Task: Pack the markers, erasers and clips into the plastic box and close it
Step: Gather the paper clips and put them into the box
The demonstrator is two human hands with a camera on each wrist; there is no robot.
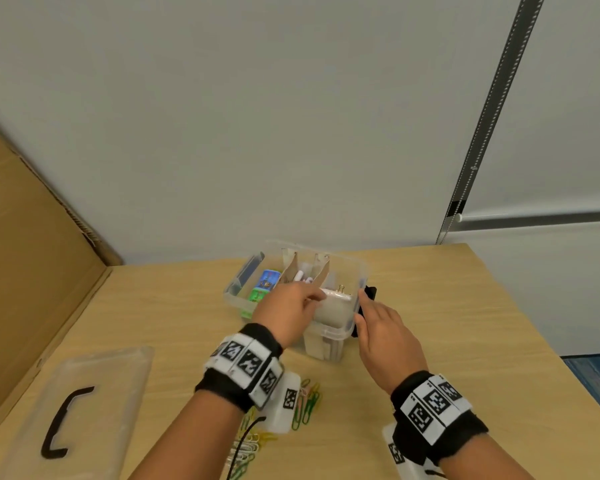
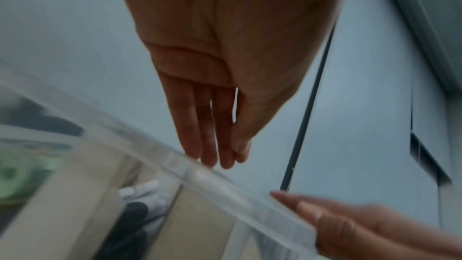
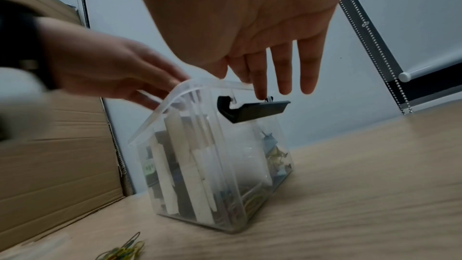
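Observation:
The clear plastic box [image 1: 333, 336] stands lidless at the table's middle, split by cardboard dividers. Erasers [image 1: 266, 280] in blue and green wrappers fill its left part, markers [image 1: 303, 277] stand in the middle, and binder clips [image 1: 342, 289] lie at the right. My left hand [image 1: 310, 296] reaches over the box, fingers [image 2: 220, 157] straight, tips at the rim. My right hand [image 1: 364, 304] is at the box's right wall, fingers spread, index tip [image 3: 261, 92] touching the rim by the black latch [image 3: 252, 110]. Coloured paper clips [image 1: 307, 403] lie loose on the table under my left wrist.
The clear lid [image 1: 84, 403] with its black handle [image 1: 63, 422] lies flat at the front left. A large cardboard sheet [image 1: 21, 254] leans along the left side. The wall is close behind the box, and the table edge [image 1: 520, 306] runs down the right.

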